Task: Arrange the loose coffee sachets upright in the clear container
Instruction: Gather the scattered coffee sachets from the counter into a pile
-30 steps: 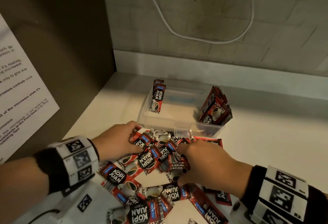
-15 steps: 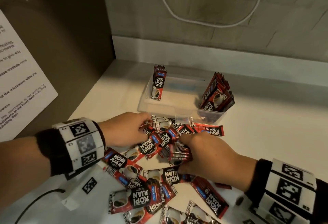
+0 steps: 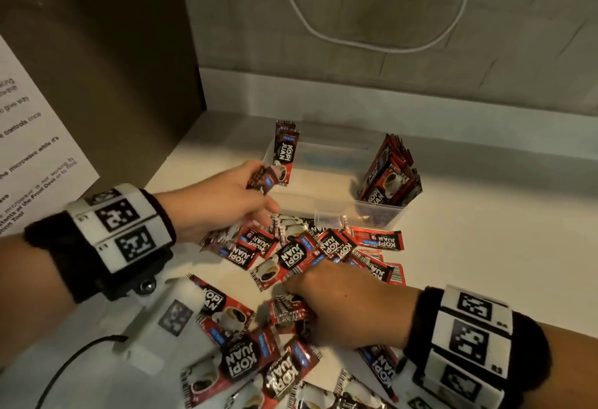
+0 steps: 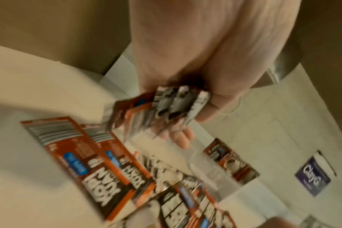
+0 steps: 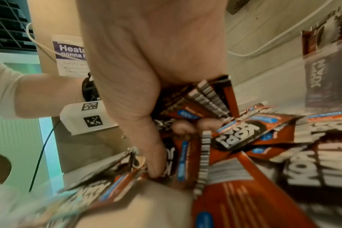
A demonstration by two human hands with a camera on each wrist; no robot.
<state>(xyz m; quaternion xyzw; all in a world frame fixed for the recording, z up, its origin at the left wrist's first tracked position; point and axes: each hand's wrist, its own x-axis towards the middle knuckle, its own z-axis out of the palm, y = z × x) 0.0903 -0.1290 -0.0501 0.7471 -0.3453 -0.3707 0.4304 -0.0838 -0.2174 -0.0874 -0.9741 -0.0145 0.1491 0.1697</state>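
A white cable [image 3: 372, 43] droops in a loop across the grey tiled wall [image 3: 485, 20]. A printed notice [image 3: 29, 149] is fixed to the brown panel [image 3: 113, 52] on the left. In the left wrist view, a purple-labelled pack [image 4: 314, 174], perhaps tissue, stands on the white counter [image 3: 485, 246].

A: How many sachets does the left hand [image 4: 185, 64] hold?
B: Cannot count; the left wrist view is motion-blurred.

A: The right hand [image 3: 349, 305]?
B: Fingertips buried in the loose sachets [image 3: 291, 256].

A: The printed notice [image 3: 35, 149]?
B: Cut off at the edge.
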